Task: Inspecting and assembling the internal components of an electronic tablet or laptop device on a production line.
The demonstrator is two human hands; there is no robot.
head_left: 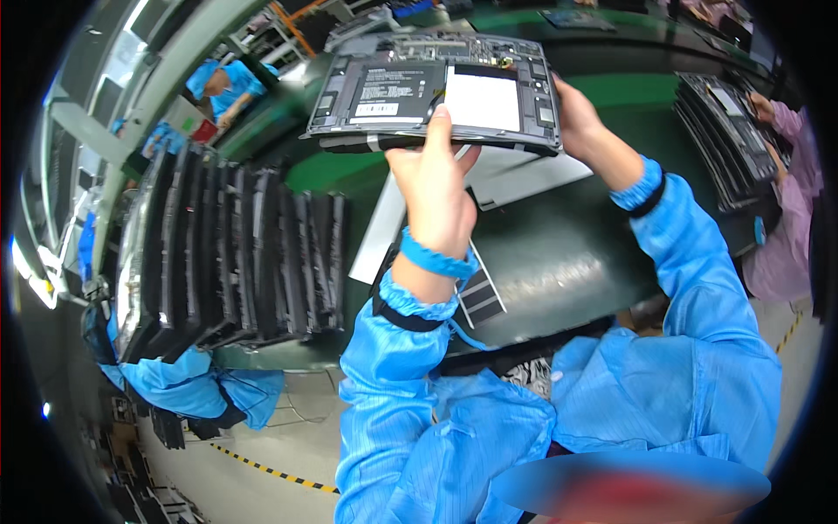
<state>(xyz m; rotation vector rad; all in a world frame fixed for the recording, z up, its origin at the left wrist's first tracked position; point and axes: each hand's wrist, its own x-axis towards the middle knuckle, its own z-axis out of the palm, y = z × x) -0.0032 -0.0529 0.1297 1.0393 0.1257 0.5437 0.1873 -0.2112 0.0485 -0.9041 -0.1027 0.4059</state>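
Both my hands hold up an opened flat electronic device (410, 92), grey-framed, with dark inner parts and a white rectangular panel facing me. My left hand (436, 188) grips its near edge from below, thumb on the top face; a blue strap circles that wrist. My right hand (578, 113) clasps the device's right edge. The device hovers above the dark green work surface (559, 262), over a white sheet (511, 175) lying there. Both arms wear blue sleeves.
A row of several dark flat devices (236, 253) stands on edge in a rack at my left. Another stack of such devices (720, 140) lies at the right, handled by a person in a pink coat (790, 192). A person in blue (223, 87) works farther back left.
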